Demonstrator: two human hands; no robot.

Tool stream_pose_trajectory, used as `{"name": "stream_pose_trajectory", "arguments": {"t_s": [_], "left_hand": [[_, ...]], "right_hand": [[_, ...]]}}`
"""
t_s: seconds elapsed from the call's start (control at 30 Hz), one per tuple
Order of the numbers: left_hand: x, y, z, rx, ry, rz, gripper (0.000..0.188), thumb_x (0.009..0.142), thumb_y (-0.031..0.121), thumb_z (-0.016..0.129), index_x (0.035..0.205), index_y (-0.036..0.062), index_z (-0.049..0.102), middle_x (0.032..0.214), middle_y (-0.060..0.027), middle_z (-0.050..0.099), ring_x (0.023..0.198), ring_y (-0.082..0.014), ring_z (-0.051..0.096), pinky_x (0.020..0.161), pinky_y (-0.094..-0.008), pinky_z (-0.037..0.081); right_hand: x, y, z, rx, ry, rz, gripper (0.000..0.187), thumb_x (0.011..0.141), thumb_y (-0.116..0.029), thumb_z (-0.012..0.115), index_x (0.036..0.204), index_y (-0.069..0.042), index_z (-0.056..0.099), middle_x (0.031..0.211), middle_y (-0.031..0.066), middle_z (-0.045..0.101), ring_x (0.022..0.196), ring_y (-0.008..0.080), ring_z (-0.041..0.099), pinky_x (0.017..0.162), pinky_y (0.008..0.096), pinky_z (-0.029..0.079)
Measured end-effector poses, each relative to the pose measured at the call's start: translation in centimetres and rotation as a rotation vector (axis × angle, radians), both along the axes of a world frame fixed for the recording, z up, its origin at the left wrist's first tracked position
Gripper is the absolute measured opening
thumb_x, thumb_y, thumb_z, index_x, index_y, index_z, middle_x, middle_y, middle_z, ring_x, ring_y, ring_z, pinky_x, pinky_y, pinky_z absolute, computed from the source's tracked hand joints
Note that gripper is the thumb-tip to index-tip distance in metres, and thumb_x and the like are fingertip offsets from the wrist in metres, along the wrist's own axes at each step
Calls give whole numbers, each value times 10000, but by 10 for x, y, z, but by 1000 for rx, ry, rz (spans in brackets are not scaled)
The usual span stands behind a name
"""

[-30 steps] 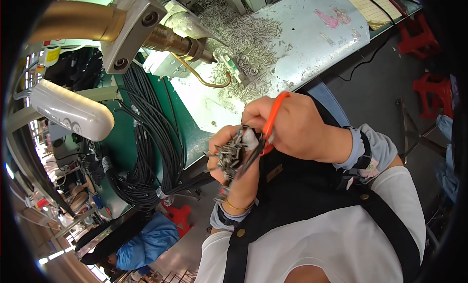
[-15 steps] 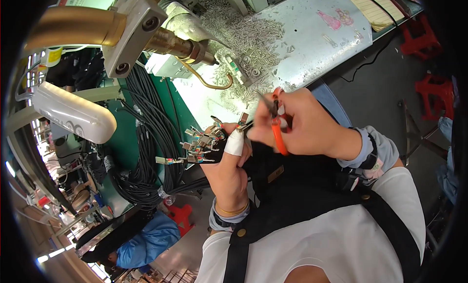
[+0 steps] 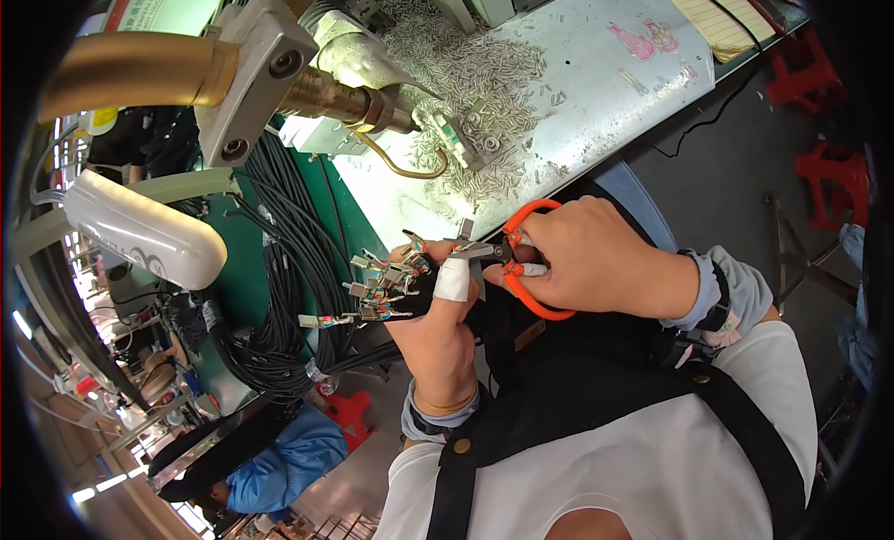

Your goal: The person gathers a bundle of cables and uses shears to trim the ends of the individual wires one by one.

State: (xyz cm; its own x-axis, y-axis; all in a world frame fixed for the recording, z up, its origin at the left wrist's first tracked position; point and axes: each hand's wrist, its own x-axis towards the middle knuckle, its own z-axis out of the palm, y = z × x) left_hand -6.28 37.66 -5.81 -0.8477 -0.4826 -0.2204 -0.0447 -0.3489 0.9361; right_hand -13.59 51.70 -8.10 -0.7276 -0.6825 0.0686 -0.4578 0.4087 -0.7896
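My left hand [image 3: 440, 330] is closed around a bunch of black cables, and white tape wraps its thumb. Several small metal connectors [image 3: 361, 290] with coloured wires fan out from this hand. One metal connector [image 3: 465, 229] stands up beside the taped thumb. In my right hand [image 3: 582, 256] are orange-handled scissors [image 3: 537, 303], with the fingers through and around the handles. The scissors' blades [image 3: 477, 251] reach left to the wires just below that upright connector, by the thumb. Whether the blades touch a wire I cannot tell.
A machine head with a brass-coloured nozzle [image 3: 377, 112] juts over the bench at upper left. Small metal bits [image 3: 503, 74] litter the metal worktop [image 3: 596, 102]. Coiled black cables [image 3: 279, 335] lie on the green mat. A white lamp [image 3: 144, 228] hangs at left; red stools [image 3: 833, 186] stand at right.
My right hand has turned the scissors from upright to pointing left, bringing the blades to the wires at my left thumb. My left hand has barely moved.
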Motion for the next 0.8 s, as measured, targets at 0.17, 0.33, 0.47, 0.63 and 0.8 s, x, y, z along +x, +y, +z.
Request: {"name": "stream_pose_trajectory", "arguments": {"t_s": [0.17, 0.33, 0.47, 0.63, 0.8], "left_hand": [[-7, -5, 5, 62, -38, -93, 169, 751, -21, 590, 901, 0, 515, 715, -22, 494, 499, -75, 383, 449, -207, 282], [-28, -23, -5, 175, -124, -228, 164, 765, 11, 588, 912, 15, 514, 693, -15, 473, 492, -74, 360, 453, -210, 272], [-44, -34, -9, 314, -125, -355, 157, 787, 51, 580, 926, 25, 512, 680, -13, 452, 491, -77, 344, 452, -221, 261], [-55, -37, -10, 348, -114, -380, 165, 800, 86, 579, 940, 34, 509, 660, -6, 430, 474, -80, 326, 451, -228, 250], [-53, -36, -5, 213, -216, -372, 177, 808, 101, 573, 957, 36, 502, 658, -1, 426, 460, -79, 313, 447, -227, 246]], "right_hand": [[1, -1, -12, -41, -65, 26, 298, 764, -253, 634, 637, -17, 503, 492, 101, 505, 436, 266, 529, 433, 362, 398], [-5, 3, -13, -192, -487, 72, 288, 814, -225, 590, 641, -18, 489, 483, 83, 494, 403, 183, 519, 386, 321, 377], [-21, 6, 8, -261, -977, -52, 282, 847, -223, 554, 660, -24, 483, 486, 42, 491, 402, 99, 503, 338, 247, 350], [-41, -3, 11, -498, -879, -210, 256, 857, -232, 538, 706, -32, 488, 537, 29, 521, 397, 80, 500, 325, 190, 352], [-55, -4, 12, -497, -844, -182, 246, 856, -240, 537, 747, -25, 490, 579, 41, 541, 404, 91, 515, 335, 192, 378]]}}
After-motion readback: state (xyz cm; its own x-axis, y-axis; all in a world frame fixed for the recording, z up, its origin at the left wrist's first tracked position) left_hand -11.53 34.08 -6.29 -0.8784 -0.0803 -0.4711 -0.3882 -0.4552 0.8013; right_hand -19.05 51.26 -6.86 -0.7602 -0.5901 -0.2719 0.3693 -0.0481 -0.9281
